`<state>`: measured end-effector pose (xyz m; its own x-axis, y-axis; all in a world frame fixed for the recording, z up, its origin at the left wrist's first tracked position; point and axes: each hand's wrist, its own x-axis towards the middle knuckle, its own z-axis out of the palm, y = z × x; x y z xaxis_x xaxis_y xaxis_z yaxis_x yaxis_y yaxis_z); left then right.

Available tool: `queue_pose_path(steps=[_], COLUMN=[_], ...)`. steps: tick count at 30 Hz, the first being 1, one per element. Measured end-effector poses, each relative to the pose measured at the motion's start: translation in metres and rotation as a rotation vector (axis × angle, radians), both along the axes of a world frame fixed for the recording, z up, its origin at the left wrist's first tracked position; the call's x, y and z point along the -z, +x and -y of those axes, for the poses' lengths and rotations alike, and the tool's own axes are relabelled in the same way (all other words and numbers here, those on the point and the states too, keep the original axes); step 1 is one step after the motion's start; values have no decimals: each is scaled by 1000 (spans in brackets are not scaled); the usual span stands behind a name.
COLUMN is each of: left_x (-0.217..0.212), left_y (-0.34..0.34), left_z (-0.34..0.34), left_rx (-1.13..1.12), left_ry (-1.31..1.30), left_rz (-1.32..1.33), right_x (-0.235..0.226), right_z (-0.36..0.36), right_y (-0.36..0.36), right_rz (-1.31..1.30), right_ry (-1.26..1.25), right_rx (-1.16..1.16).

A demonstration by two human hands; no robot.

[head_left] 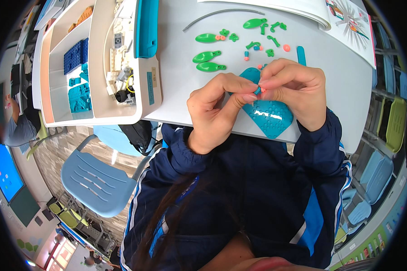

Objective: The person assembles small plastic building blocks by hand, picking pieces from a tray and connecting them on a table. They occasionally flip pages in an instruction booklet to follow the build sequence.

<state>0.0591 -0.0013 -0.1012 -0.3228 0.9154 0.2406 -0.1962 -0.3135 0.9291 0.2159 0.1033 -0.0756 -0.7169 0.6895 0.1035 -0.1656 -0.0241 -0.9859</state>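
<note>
My left hand [220,106] pinches a small teal building piece [257,91] between thumb and fingertips. Against it, my right hand [301,88] grips a small coral piece [263,90], partly hidden by the fingers. The two pieces touch, or nearly so; whether they are joined I cannot tell. Under both hands lies a teal studded plate [271,118] near the table's front edge. Just beyond the fingers, another bit of coral [259,67] shows at the plate's far end.
Green leaf pieces [207,57], small green stems [273,40] and a grey flexible tube [221,13] lie on the table [176,90]. A teal strip [301,55] sits right, below an open booklet [348,27]. A compartmented brick tray [144,104] stands left; a blue chair [97,183] is below it.
</note>
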Motion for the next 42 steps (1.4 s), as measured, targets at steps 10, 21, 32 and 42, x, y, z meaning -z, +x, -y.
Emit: queue_pose_path(steps=[10,21,32,42], left_x=[2,1,-4,2], left_y=[0,6,9,-1], left_z=[0,0,-5,1], left_rx=[11,-108,-145,-347], left_ry=[25,4,-131,39], left_rz=[-10,-202,-206,-413], right_x=[2,4,-9,8], right_z=[5,9,-4,-16], right_y=[-2,-5,-2,-6], right_rz=[23,67,138,418], right_ry=[-111,-169,258,578], right_rx=[-4,-20,20,286])
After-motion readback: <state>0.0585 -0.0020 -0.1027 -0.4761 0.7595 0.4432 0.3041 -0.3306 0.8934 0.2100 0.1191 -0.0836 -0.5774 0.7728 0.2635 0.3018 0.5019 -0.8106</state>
